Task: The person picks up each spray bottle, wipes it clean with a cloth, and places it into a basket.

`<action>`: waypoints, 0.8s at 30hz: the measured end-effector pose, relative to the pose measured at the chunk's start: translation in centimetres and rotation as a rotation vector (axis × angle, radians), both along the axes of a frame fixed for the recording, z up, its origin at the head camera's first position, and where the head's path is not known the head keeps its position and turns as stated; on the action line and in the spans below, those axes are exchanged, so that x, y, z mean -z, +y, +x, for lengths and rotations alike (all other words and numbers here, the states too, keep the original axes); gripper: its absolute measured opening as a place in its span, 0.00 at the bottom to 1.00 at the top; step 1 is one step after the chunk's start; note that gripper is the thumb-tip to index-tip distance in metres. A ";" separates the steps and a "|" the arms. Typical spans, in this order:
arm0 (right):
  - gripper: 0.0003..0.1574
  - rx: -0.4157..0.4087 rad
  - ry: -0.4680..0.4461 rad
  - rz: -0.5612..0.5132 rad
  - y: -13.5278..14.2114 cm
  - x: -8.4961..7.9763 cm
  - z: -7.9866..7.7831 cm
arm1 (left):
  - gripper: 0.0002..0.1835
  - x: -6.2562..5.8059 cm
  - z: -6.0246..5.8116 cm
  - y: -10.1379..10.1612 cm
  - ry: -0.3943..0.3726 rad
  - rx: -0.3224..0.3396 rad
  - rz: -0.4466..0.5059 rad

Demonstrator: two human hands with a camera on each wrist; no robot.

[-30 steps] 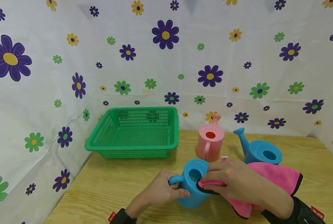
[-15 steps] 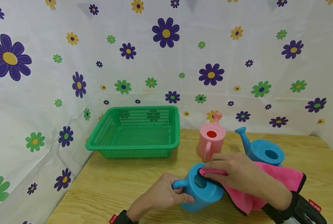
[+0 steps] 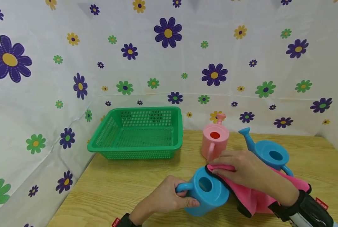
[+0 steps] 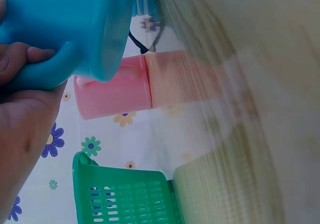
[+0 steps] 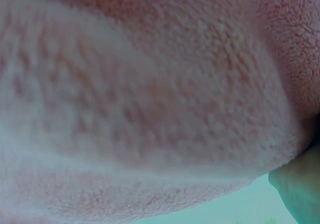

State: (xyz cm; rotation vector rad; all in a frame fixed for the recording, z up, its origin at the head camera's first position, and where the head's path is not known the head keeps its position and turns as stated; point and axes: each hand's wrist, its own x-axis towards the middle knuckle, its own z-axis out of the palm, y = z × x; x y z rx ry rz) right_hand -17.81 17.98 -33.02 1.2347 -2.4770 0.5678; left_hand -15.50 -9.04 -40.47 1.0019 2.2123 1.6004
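My left hand [image 3: 171, 196] grips the handle of a blue watering can [image 3: 200, 205], thumb against its side. The can is tilted, its round top opening showing; its spout is hidden behind the right hand and cloth. My right hand [image 3: 241, 171] pinches a pink cloth [image 3: 251, 197] with black edging at the can's far right rim. The rest of the cloth hangs down beside the can and under my forearm. In the left wrist view the blue can [image 4: 55, 19] is close up, with fingers on its handle. Blurred pink cloth [image 5: 150, 94] fills most of the right wrist view.
A pink watering can [image 3: 214, 142] stands just behind the right hand. Another blue watering can [image 3: 271, 153] is to its right, partly behind the cloth. The green basket [image 3: 134, 148] sits at the back left of the wooden table [image 3: 109, 183]. Flowered sheeting [image 3: 146, 69] rises behind.
The blue can has tilted and shifted slightly right and down. My right hand has slid the cloth from the top opening toward the far right rim. The left hand keeps its grip.
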 end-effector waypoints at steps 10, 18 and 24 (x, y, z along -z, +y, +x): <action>0.22 -0.024 -0.040 0.048 0.3 -0.5 0.6 | 0.32 0.3 -0.1 -0.2 -0.009 -0.033 0.008; 0.20 -0.025 -0.092 0.055 0.1 -0.5 1.3 | 0.31 0.8 -0.6 -0.6 0.017 -0.057 0.020; 0.19 -0.012 -0.072 0.081 -0.2 -0.8 2.3 | 0.29 0.6 -1.1 -1.0 -0.023 -0.115 0.011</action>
